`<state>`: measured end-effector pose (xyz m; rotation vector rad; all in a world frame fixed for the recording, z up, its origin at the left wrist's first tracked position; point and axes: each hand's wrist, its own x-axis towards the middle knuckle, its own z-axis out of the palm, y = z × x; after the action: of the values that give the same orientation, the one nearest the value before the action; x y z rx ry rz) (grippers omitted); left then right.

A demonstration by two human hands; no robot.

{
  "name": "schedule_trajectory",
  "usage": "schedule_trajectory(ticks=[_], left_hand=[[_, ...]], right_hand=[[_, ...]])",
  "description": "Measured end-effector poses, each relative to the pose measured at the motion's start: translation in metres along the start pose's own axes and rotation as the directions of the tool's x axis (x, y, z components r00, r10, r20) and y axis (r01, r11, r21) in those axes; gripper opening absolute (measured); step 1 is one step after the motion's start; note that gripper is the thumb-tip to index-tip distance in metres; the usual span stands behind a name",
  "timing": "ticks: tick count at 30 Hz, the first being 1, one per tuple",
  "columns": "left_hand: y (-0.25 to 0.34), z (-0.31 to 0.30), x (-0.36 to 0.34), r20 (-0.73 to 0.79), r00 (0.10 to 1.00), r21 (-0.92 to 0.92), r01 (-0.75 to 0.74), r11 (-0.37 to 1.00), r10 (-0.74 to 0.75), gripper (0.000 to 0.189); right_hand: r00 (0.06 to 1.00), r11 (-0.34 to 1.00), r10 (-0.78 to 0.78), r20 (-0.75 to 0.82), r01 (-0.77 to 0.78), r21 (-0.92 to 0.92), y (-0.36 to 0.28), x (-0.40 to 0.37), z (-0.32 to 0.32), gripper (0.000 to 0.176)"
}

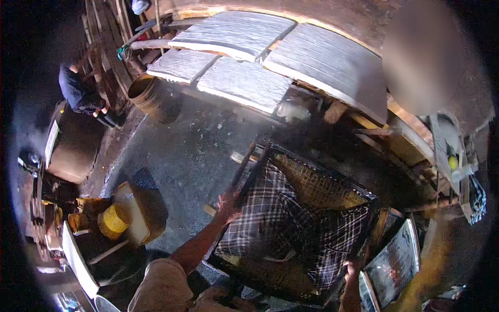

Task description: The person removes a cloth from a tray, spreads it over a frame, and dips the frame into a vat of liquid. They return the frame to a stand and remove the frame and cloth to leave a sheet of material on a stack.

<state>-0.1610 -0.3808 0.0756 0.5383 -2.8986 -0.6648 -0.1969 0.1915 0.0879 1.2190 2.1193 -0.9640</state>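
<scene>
Floor: grey, wet-looking and speckled [182,140], running through the middle of the frame; the room around it is dim and cluttered with timber.
Slabs: four flat white rectangular slabs [234,31] lie side by side across the top of the frame, catching most of the light.
Upper left: a person in a dark blue top [73,86] is by rough wooden poles [106,52], with a large brown round bucket [145,93] nearer the slabs.
Lower left: a yellow cylindrical container [114,221] sits near a pale-faced, boxy vessel [134,210].
Right side: a shallow tray with a pale rim [395,265] stands just beyond the mesh frame, low in the picture.
Mesh frame: a dark rectangular frame with a yellowish woven mesh [319,184], tilted across the lower centre, between the two hands.
Cloth: brown-and-white plaid fabric [262,208], bunched and folded over the mesh, leaving some weave bare above and below.
Left hand: at the frame's left side [228,209], fingers somewhat spread against its edge beside the cloth.
Right hand: at the lower right edge [352,269], fingers curled; I can't tell how firmly it grips.
</scene>
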Motion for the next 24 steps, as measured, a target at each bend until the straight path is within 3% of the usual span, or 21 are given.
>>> schedule_trajectory(ticks=[1, 2, 3, 4, 5, 7, 8, 9, 10, 11, 12, 13, 14, 15, 16, 19, 20, 21, 22, 23, 24], left_hand=[[0.004, -0.006, 0.004, -0.113, 0.986, 0.436, -0.065, 0.898, 0.126, 0.056], [0.0, -0.012, 0.014, -0.105, 0.987, 0.435, -0.064, 0.898, 0.121, 0.056], [-0.004, -0.026, 0.028, 0.104, 0.978, 0.097, 0.173, 0.98, -0.183, 0.052], [-0.011, -0.035, 0.036, 0.385, 0.845, -0.183, 0.465, 0.866, -0.372, 0.047], [-0.025, -0.029, 0.038, 0.387, 0.843, -0.182, 0.467, 0.866, -0.373, 0.047], [-0.064, -0.001, 0.042, 0.372, 0.881, -0.215, 0.388, 0.896, -0.292, 0.028], [-0.068, -0.003, 0.039, 0.35, 0.914, -0.161, 0.273, 0.948, -0.204, 0.015], [-0.068, -0.001, 0.036, 0.353, 0.913, -0.16, 0.275, 0.948, -0.205, 0.015], [-0.056, -0.014, 0.039, 0.364, 0.888, -0.197, 0.367, 0.909, -0.28, 0.013], [-0.045, -0.028, 0.04, 0.377, 0.856, -0.231, 0.456, 0.86, -0.353, 0.011], [-0.037, -0.038, 0.041, 0.421, 0.844, -0.367, 0.493, 0.789, -0.332, 0.017], [-0.041, -0.037, 0.039, 0.427, 0.842, -0.362, 0.493, 0.791, -0.33, 0.017], [-0.052, -0.03, 0.036, 0.468, 0.848, -0.541, 0.496, 0.679, -0.247, 0.023], [-0.061, -0.023, 0.033, 0.49, 0.857, -0.691, 0.493, 0.529, -0.159, 0.029], [-0.07, -0.013, 0.023, 0.486, 0.841, -0.589, 0.517, 0.621, -0.239, 0.042], [-0.039, -0.054, -0.003, 0.542, 0.784, -0.533, 0.599, 0.598, -0.302, 0.045], [-0.049, -0.055, -0.023, 0.621, 0.756, -0.592, 0.625, 0.508, -0.208, 0.05], [-0.047, -0.064, -0.046, 0.621, 0.757, -0.593, 0.625, 0.509, -0.206, 0.05], [-0.04, -0.081, -0.069, 0.622, 0.728, -0.576, 0.675, 0.462, -0.289, 0.046], [-0.037, -0.091, -0.091, 0.621, 0.692, -0.559, 0.72, 0.41, -0.369, 0.042], [-0.044, -0.092, -0.114, 0.621, 0.693, -0.56, 0.72, 0.411, -0.367, 0.042]], right_hand=[[0.994, 0.995, 0.1, -0.048, -0.101, -0.026, -0.015, -0.019, 0.002, 0.015], [0.986, 0.988, 0.147, -0.077, -0.15, -0.039, -0.025, -0.029, 0.005, 0.015], [0.985, 0.987, 0.153, -0.078, -0.156, -0.046, -0.013, -0.005, 0.015, 0.015], [0.993, 0.994, -0.11, 0.031, 0.11, 0.004, 0.012, 0.04, 0.035, 0.013], [0.921, 0.929, -0.369, 0.123, 0.361, 0.081, 0.026, 0.066, 0.044, 0.012], [0.956, 0.956, -0.281, 0.084, 0.271, 0.116, 0.013, 0.065, 0.045, 0.018], [0.896, 0.904, -0.425, 0.129, 0.427, 0.01, 0.016, 0.068, 0.048, 0.022], [0.813, 0.816, -0.55, 0.19, 0.572, -0.087, 0.021, 0.069, 0.049, 0.028], [0.814, 0.817, -0.548, 0.191, 0.57, -0.089, 0.02, 0.064, 0.05, 0.028], [0.874, 0.882, -0.467, 0.137, 0.472, -0.005, 0.013, 0.057, 0.054, 0.029], [0.923, 0.926, -0.374, 0.09, 0.367, 0.084, 0.006, 0.048, 0.058, 0.031], [0.963, 0.951, -0.266, 0.052, 0.253, 0.18, 0.007, 0.04, 0.058, 0.032], [0.967, 0.893, -0.225, 0.118, 0.156, 0.422, 0.017, 0.054, 0.06, 0.029], [0.965, 0.914, -0.247, 0.087, 0.202, 0.352, 0.027, 0.067, 0.061, 0.031], [0.962, 0.921, -0.264, 0.076, 0.228, 0.315, 0.019, 0.046, 0.059, 0.032], [0.957, 0.923, -0.283, 0.073, 0.25, 0.292, 0.014, -0.022, 0.052, 0.037], [0.957, 0.924, -0.281, 0.072, 0.249, 0.292, 0.02, -0.05, 0.05, 0.039], [0.956, 0.924, -0.28, 0.082, 0.246, 0.292, 0.028, -0.079, 0.048, 0.041], [0.878, 0.882, -0.408, 0.251, 0.309, 0.354, 0.062, -0.077, 0.047, 0.053], [0.993, 0.967, -0.112, 0.04, 0.1, 0.232, 0.072, -0.11, 0.053, 0.067], [0.985, 0.976, -0.02, 0.171, -0.018, 0.215, 0.076, -0.14, 0.043, 0.069]])
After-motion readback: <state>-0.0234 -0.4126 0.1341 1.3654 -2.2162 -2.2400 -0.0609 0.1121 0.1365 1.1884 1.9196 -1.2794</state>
